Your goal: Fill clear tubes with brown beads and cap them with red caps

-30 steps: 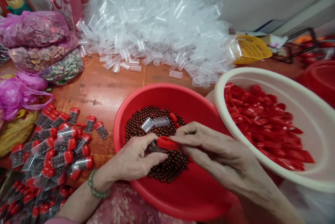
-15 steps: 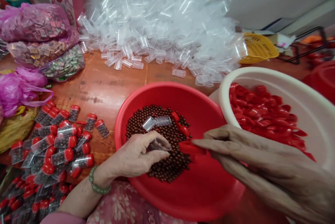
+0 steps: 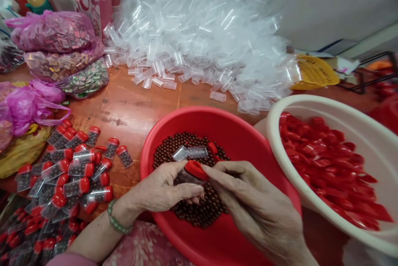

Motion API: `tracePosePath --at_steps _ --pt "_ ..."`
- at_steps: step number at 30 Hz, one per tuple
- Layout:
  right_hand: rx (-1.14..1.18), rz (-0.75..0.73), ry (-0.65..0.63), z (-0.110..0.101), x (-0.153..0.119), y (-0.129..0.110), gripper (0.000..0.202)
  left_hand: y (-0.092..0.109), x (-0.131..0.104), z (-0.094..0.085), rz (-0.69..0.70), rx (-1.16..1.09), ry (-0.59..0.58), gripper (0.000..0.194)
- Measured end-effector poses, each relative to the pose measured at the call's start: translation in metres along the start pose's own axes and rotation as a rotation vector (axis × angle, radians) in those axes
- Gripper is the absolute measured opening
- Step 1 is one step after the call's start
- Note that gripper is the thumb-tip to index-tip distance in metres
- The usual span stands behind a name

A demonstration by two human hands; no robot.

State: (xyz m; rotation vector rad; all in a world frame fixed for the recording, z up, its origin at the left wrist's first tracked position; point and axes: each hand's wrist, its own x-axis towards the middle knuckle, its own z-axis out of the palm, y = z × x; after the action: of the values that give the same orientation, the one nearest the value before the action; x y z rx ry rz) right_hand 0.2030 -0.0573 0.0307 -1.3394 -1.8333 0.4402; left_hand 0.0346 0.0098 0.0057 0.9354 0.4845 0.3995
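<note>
My left hand (image 3: 169, 187) is wrapped round a clear container (image 3: 186, 178) with dark contents, above the red basin (image 3: 205, 113). A red cap (image 3: 196, 169) sits at the container's open end, and the fingers of my right hand (image 3: 251, 199) press on and hold it. Below lie many brown beads (image 3: 199, 212) in the basin. Two clear tubes (image 3: 197, 152) rest on the beads, with some red caps (image 3: 212, 148) beside them.
Filled red-capped containers (image 3: 74, 187) are piled at the left. Clear tubes (image 3: 199, 33) form a heap at the back. A white basin (image 3: 314, 102) of red caps stands at the right, a yellow basket (image 3: 317, 71) behind it. Bags (image 3: 56, 33) lie back left.
My right hand has moved left with the red cap, which now meets the container in my left hand. The whole view has shifted slightly.
</note>
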Motion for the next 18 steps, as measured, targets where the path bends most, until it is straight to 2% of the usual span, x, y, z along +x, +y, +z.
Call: tracePosePath --at_steps 9,14,18 --pt "0.097 0.071 -0.056 0.001 -0.004 0.004 0.050 0.001 -0.003 0.000 0.022 0.152 0.018 0.013" --pt "-0.006 0.006 -0.079 0.005 -0.010 0.007 0.049 0.002 -0.006 0.000 0.071 0.351 0.055 0.008" --pt "-0.040 -0.065 -0.095 0.006 -0.005 0.005 0.042 0.002 -0.007 0.003 0.083 0.488 0.145 0.019"
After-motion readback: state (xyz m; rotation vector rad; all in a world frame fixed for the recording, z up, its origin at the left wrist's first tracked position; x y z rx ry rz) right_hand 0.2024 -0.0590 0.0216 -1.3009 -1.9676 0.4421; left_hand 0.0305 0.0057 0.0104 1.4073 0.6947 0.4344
